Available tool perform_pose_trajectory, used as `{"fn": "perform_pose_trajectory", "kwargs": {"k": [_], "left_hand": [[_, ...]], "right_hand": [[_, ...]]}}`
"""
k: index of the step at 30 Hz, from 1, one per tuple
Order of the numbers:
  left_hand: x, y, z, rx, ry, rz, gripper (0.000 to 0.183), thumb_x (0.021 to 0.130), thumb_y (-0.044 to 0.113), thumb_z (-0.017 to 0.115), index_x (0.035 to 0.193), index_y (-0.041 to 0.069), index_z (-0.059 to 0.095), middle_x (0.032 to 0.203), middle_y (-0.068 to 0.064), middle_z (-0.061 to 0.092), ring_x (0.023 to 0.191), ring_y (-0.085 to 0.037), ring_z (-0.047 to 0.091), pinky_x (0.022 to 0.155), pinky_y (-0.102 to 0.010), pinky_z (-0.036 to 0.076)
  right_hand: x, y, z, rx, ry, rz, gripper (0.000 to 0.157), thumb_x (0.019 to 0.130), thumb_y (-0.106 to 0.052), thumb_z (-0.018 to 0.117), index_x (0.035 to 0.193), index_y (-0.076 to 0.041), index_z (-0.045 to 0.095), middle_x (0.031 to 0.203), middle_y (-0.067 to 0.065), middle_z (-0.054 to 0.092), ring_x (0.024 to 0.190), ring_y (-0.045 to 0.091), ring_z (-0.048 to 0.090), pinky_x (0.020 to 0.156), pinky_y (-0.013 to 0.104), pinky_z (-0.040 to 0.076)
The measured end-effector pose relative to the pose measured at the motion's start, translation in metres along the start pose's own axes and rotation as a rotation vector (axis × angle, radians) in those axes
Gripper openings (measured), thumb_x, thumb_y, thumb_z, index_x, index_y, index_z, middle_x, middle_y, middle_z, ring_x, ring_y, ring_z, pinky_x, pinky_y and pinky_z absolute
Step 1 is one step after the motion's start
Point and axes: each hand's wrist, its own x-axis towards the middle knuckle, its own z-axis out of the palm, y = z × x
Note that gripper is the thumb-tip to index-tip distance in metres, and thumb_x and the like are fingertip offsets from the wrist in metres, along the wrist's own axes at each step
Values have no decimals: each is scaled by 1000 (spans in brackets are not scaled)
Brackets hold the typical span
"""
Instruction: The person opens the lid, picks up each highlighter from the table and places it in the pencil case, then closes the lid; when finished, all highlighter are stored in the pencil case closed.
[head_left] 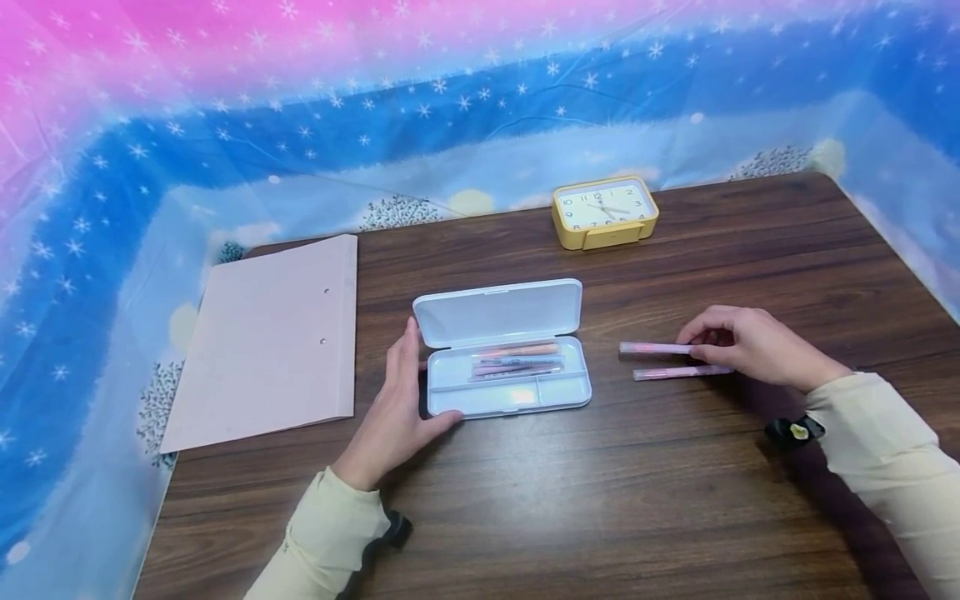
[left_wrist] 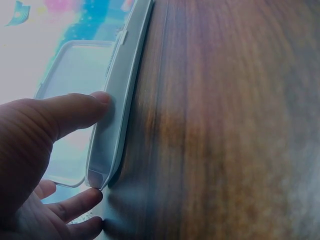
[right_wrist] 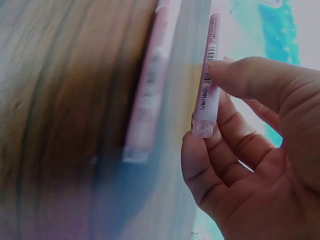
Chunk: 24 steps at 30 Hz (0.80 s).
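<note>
I see a smooth white plastic pencil case [head_left: 502,367] lying open in the middle of the dark wooden table [head_left: 600,500]. It is a long box with round corners, and a few thin pens lie inside. My left hand [head_left: 397,408] rests flat at its nine o'clock side, fingers [left_wrist: 75,112] straight and pressed on the edge. At three o'clock from the case, my right hand [head_left: 750,346] pinches a thin pink pen [right_wrist: 207,80] between thumb and fingers. A second pink pen [head_left: 675,372] lies just beside it on the table. A yellow clock [head_left: 604,212] sits at twelve o'clock. A flat pink folder [head_left: 270,342] lies at nine o'clock.
</note>
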Motion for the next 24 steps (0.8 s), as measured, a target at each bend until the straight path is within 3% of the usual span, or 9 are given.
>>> {"fn": "perform_pose_trajectory", "kwargs": {"k": [11,24], "left_hand": [[0,0,-1,-4,-1,-3,130,77,26,86,157,21,-16,162,-11,7,130,-28,51,110,-44,42],[-1,0,0,13,-3,-10,128,77,28,85,158,15,-13,161,-12,8,132,-28,49,111,-44,41]], "right_hand": [[5,-31,-7,36,34,-123,26,86,-7,74,100,-29,71,93,-16,66,75,-2,53,62,18,45],[30,-70,9,140,-75,-49,17,90,-8,70,100,-21,73,93,-7,66,76,8,55,63,23,48]]}}
